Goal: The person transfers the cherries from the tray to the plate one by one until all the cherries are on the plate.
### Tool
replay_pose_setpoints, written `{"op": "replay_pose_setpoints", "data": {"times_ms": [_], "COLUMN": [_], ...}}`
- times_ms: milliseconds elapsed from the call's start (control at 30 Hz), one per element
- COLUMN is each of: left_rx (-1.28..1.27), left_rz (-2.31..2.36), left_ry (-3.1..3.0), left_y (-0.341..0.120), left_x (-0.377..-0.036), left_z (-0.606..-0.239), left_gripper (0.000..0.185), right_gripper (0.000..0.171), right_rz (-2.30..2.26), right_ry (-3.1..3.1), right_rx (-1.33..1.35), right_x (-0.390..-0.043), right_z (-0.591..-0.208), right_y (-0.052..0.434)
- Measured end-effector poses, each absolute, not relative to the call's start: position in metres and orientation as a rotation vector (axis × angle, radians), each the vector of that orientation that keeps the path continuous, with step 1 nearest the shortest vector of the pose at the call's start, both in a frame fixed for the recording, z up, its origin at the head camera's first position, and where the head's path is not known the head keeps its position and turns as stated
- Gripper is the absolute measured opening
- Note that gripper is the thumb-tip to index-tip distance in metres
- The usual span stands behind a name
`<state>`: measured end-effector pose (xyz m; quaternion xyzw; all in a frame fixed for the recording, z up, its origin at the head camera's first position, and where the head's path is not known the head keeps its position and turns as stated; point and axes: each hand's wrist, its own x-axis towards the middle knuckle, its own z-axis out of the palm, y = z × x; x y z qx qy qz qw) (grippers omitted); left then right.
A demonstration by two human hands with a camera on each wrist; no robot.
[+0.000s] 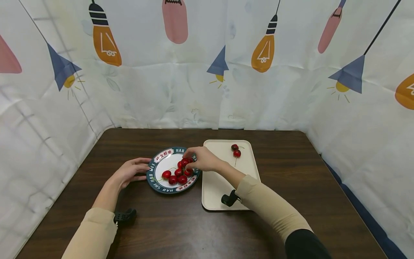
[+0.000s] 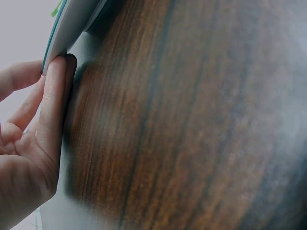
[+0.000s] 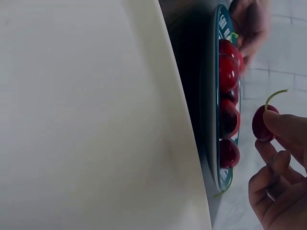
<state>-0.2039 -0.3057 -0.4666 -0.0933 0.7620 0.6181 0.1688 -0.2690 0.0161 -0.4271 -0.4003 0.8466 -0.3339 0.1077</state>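
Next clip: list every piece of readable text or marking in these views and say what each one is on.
"HAO" reads on the far part of the plate rim, in white on the dark green band.
"WEI" reads on the left part of that rim.
"HAO SHI" seems to run along the near-left rim; it is small, so this is uncertain.
Red characters sit in white panels on the rim; too small to read.
Tray, table and curtain: no text.
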Motion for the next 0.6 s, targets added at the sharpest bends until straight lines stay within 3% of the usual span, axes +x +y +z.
{"op": "replay_pose_setpoints", "data": {"times_ms": [600], "left_rx": [-0.283], "left_rz": [1.740], "left_ry": [2.174], "left_y": [-0.305], "left_x": [-0.204], "left_z": [-0.467], "left_gripper": [0.059], "right_gripper": [0.033], "right_rz": [-0.957], "right_ry": [2.490], "right_rx": [-1.205], "right_x": [-0.264], "right_z": [-0.431], "right_y": [-0.013]}}
